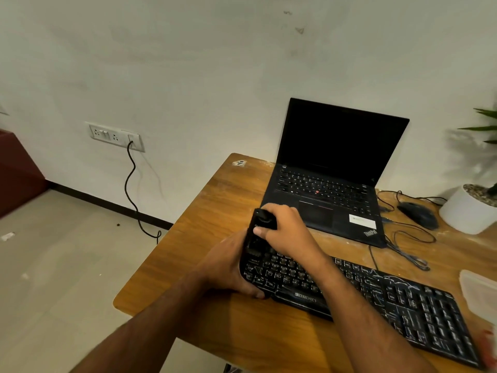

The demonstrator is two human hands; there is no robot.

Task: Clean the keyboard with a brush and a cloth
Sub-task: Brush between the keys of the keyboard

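Head view, items as we record them. One black full-size plastic keyboard (376,297), printed "ZEBRONICS" in pale letters on its near edge below the space bar, lying at a slant on a brown wood-grain table (215,200); white scuffs and dust show on its right-hand keys. Our left hand (231,267) grips the keyboard's left end, fingers curled under the near corner. Our right hand (287,230) is clenched round a dark, blocky handheld object (262,224) held over the keyboard's upper left keys; we cannot tell from the blur whether it is the brush. One black open laptop (330,179), screen dark, behind the keyboard, with "ThinkPad" on the palm rest's near right corner, a red pointing nub among the keys and a white sticker whose print is too small to read. One black wired mouse (418,214) to the laptop's right, its thin cables looped on the table. One white round planter (468,211) with green leaves, at the far right. One translucent plastic container (478,289) at the right edge, near the keyboard's right end. One white wall switch-and-socket plate (115,135), a black cord hanging from it to the floor. One small sticker at the table's far corner, unreadable.
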